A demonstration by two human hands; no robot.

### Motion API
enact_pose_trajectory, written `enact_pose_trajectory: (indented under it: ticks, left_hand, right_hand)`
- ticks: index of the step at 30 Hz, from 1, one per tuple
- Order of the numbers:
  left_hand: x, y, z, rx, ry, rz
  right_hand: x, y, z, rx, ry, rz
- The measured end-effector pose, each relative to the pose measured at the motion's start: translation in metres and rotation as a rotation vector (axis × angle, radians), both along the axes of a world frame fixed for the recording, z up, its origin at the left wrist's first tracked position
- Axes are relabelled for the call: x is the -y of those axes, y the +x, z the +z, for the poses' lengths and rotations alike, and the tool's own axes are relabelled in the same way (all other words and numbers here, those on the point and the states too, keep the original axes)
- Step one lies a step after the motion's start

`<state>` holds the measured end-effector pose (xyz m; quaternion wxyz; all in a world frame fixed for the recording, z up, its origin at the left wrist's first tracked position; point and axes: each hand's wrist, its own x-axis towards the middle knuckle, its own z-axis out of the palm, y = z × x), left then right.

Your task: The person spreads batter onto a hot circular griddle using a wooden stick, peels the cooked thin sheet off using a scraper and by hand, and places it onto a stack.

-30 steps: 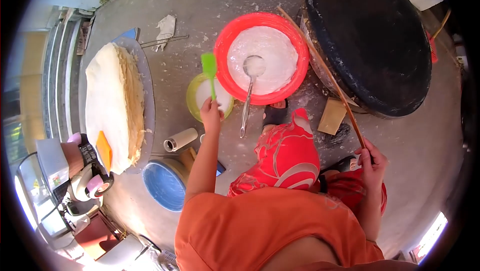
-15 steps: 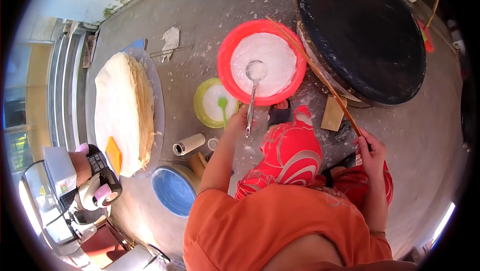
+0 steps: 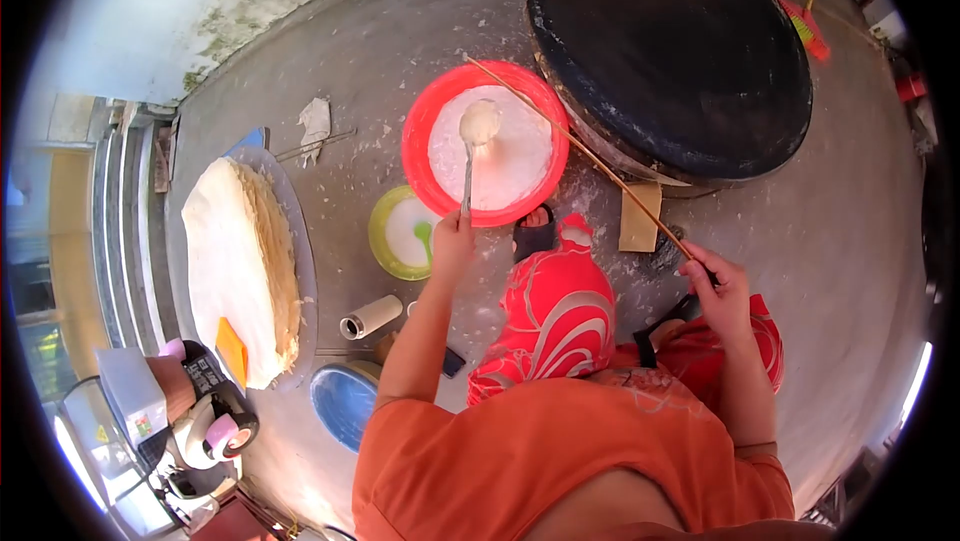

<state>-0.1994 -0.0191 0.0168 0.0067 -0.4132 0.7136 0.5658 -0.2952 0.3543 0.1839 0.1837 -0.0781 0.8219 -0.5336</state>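
My left hand (image 3: pixel 453 245) is closed on the handle of a metal ladle (image 3: pixel 480 121), whose bowl, full of pale batter, is over the red basin (image 3: pixel 415 156). White batter (image 3: pixel 510 176) fills much of that basin. Fingers wrapped round its lower end, my right hand (image 3: pixel 722 286) holds a long thin wooden stick (image 3: pixel 610 173); its far tip reaches above the basin's rim. Beside the red basin, a green spatula (image 3: pixel 424 233) leans in a small yellow-green bowl (image 3: pixel 378 233) of white liquid.
A large round black griddle (image 3: pixel 670 51) stands at the upper right, with a cardboard piece (image 3: pixel 640 218) below it. On the left lies a stack of thin flatbreads (image 3: pixel 225 271) with an orange scraper (image 3: pixel 232 351). A blue bucket (image 3: pixel 342 406) and a cylinder (image 3: pixel 372 317) sit nearer me.
The left hand let go of the green spatula, now in the small bowl, and took the ladle, which has risen with batter. The view has shifted; the right hand still holds the stick.
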Motion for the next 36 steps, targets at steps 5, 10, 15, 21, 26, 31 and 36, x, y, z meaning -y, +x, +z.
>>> enact_pose_trajectory:
  ticks: [5,10,15,21,26,31,36]
  left_hand:
    - [0.01,-0.006,0.002,0.436,-0.829,-0.634]
    - [0.033,-0.028,0.025,0.549,-0.702,-0.32]
    - [0.015,-0.022,0.038,0.458,-0.628,-0.507]
    - [0.026,-0.007,-0.01,0.426,-0.708,-0.421]
    - [0.02,-0.058,0.024,0.363,-0.705,-0.304]
    - [0.021,-0.02,-0.013,0.273,-0.734,-0.527]
    - [0.05,-0.002,0.022,0.474,-0.676,-0.327]
  right_hand:
    - [0.0,-0.001,0.0,-0.129,0.032,0.01]
    - [0.0,0.002,0.005,-0.034,0.03,0.034]
    - [-0.002,-0.004,0.007,-0.037,0.044,0.057]
    - [-0.008,0.002,0.001,-0.029,0.046,0.059]
    - [-0.003,0.004,0.006,0.023,0.059,0.042]
    - [-0.003,-0.002,0.0,-0.061,0.062,0.081]
    - [-0.006,0.002,-0.001,0.051,0.048,0.062]
